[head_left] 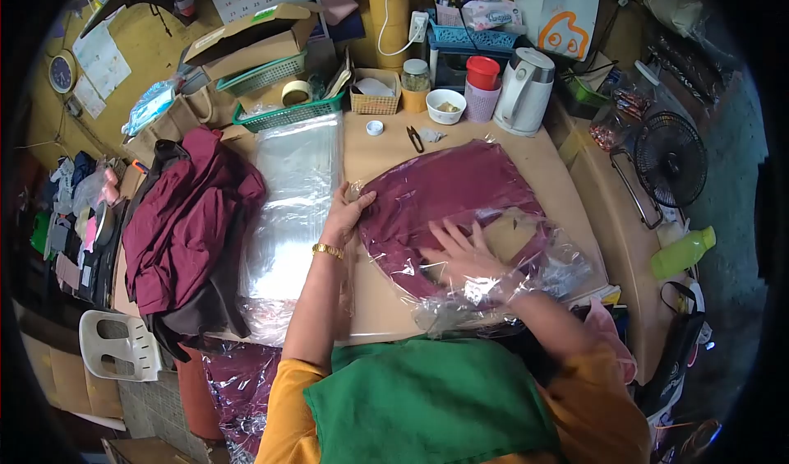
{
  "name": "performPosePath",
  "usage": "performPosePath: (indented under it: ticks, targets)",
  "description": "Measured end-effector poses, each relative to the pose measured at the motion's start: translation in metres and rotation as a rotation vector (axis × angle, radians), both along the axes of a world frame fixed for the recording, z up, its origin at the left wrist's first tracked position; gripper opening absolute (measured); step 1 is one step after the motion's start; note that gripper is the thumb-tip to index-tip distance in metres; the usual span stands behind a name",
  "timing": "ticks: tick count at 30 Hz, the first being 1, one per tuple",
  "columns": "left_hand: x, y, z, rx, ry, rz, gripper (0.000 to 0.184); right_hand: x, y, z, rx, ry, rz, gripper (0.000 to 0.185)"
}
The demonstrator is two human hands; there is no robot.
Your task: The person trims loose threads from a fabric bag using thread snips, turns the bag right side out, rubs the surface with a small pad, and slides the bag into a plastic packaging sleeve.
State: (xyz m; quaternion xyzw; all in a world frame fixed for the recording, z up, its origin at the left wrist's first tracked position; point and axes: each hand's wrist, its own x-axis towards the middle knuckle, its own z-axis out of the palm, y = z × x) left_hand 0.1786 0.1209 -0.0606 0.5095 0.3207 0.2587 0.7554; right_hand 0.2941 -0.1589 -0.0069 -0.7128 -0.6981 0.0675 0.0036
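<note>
A folded maroon garment point(460, 176) lies in a clear plastic bag point(567, 258) on the table in front of me. My left hand point(349, 212) pinches the left edge of the bagged garment, thumb on top. My right hand point(464, 256) rests on the garment with its fingers spread. Clear plastic covers my right wrist, so the hand seems to be inside the bag's mouth. A stack of flat clear plastic bags point(292, 193) lies just left of my left hand. Farther left is a loose heap of maroon and black garments point(193, 217).
Small black thread snips point(415, 139) and a white lid point(375, 127) lie beyond the bag. At the back stand green baskets point(288, 110), a white bowl point(445, 106), a red-lidded container point(482, 86) and an electric kettle point(524, 92). A black fan point(670, 160) is at right.
</note>
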Motion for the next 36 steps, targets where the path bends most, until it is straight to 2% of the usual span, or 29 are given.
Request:
performPosePath:
  ticks: [1, 2, 3, 4, 5, 6, 7, 9, 11, 13, 14, 15, 17, 19, 20, 21, 22, 24, 25, 26, 27, 28, 29, 30, 32, 33, 34, 35, 36]
  targets:
    - [0.002, 0.002, -0.001, -0.039, 0.000, 0.006, 0.083, -0.001, -0.026, 0.010, -0.040, 0.011, 0.058, 0.065]
    - [0.002, 0.001, 0.001, -0.044, 0.001, 0.007, 0.083, 0.002, -0.058, 0.023, -0.155, 0.321, -0.016, 0.066]
    - [0.001, 0.000, 0.007, -0.186, -0.079, -0.070, 0.064, 0.004, -0.084, 0.037, -0.269, 0.630, -0.091, 0.066]
    - [0.001, 0.000, 0.012, -0.326, -0.160, -0.146, 0.046, 0.002, -0.099, 0.049, -0.272, 0.631, -0.089, 0.066]
    - [0.004, 0.001, 0.013, -0.328, -0.160, -0.142, 0.046, 0.000, -0.112, 0.061, -0.062, 0.863, 0.000, 0.067]
    - [0.008, 0.002, 0.013, -0.315, -0.100, -0.115, 0.029, -0.001, -0.118, 0.070, 0.154, 1.087, 0.091, 0.068]
    - [0.010, 0.002, 0.010, -0.305, -0.036, -0.089, 0.014, -0.011, -0.112, 0.076, 0.148, 1.091, 0.091, 0.068]
    - [0.020, 0.012, -0.021, -0.221, -0.031, -0.052, 0.012, -0.037, -0.079, 0.076, 0.238, 0.965, -0.317, 0.053]
    - [0.022, 0.015, -0.022, -0.130, -0.038, -0.020, 0.010, -0.031, -0.040, 0.055, 0.273, 1.086, -0.616, 0.037]
    - [0.001, 0.018, 0.019, 0.137, -0.025, 0.139, 0.007, 0.013, -0.004, 0.063, 0.547, 1.209, -0.462, 0.027]
    - [-0.020, 0.025, 0.043, 0.318, 0.013, 0.251, 0.009, 0.015, 0.005, 0.108, 0.641, 0.993, -0.703, 0.028]
    - [-0.045, 0.034, 0.069, 0.501, 0.056, 0.362, 0.010, 0.031, 0.013, 0.130, 0.827, 1.312, -0.490, 0.035]
    - [-0.101, 0.045, 0.101, 0.346, -0.375, 0.507, 0.011, 0.062, 0.015, 0.166, 0.958, 1.271, -0.311, 0.034]
    - [-0.149, 0.032, 0.122, 0.265, -0.463, 0.590, 0.007, 0.072, 0.004, 0.171, 0.886, 1.240, -0.311, 0.033]
    - [-0.181, 0.029, 0.102, 0.311, -0.386, 0.644, 0.005, 0.079, 0.000, 0.171, 0.821, 1.199, -0.311, 0.031]
    - [-0.192, 0.010, 0.094, 0.380, -0.339, 0.696, 0.006, 0.093, -0.007, 0.154, 0.757, 1.247, -0.352, 0.028]
    - [-0.204, -0.011, 0.077, 0.337, -0.161, 0.696, 0.007, 0.106, -0.012, 0.122, 0.690, 1.291, -0.393, 0.025]
    - [-0.227, -0.052, 0.041, 0.247, 0.190, 0.640, 0.025, 0.112, -0.014, 0.037, 0.388, 1.242, -0.604, 0.026]
    - [-0.243, -0.064, 0.013, 0.110, 0.182, 0.603, 0.037, 0.098, -0.010, 0.018, 0.305, 1.379, -0.604, 0.026]
    - [-0.249, -0.077, -0.005, 0.090, 0.075, 0.605, 0.028, 0.079, -0.004, 0.001, 0.215, 1.515, -0.607, 0.033]
    - [-0.250, -0.089, 0.000, -0.009, 0.089, 0.578, 0.043, 0.066, 0.001, -0.019, 0.251, 1.503, -0.488, 0.054]
    - [-0.259, -0.094, -0.002, 0.038, 0.097, 0.520, 0.038, 0.056, 0.009, -0.033, 0.288, 1.487, -0.370, 0.078]
    - [-0.267, -0.096, -0.002, 0.083, 0.105, 0.461, 0.034, 0.043, 0.024, -0.035, 0.289, 1.487, -0.371, 0.078]
    - [-0.268, -0.099, 0.009, 0.084, 0.105, 0.461, 0.034, 0.027, 0.042, -0.034, 0.411, 1.469, -0.393, 0.074]
    - [-0.270, -0.103, 0.032, 0.115, 0.380, 0.335, 0.025, 0.017, 0.079, -0.028, 0.535, 1.448, -0.401, 0.071]
    - [-0.272, -0.098, 0.023, 0.120, 0.378, 0.341, 0.025, 0.026, 0.104, -0.019, 0.267, 1.330, -0.395, 0.057]
    - [-0.274, -0.089, 0.006, 0.289, 0.518, 0.282, 0.025, 0.032, 0.127, -0.009, 0.007, 1.195, -0.385, 0.043]
    - [-0.275, -0.084, -0.004, 0.457, 0.657, 0.222, 0.029, 0.021, 0.141, 0.023, 0.169, 1.248, -0.333, 0.030]
    - [-0.257, -0.090, 0.023, 0.477, 0.656, 0.208, 0.029, 0.010, 0.143, 0.065, 0.331, 1.296, -0.283, 0.018]
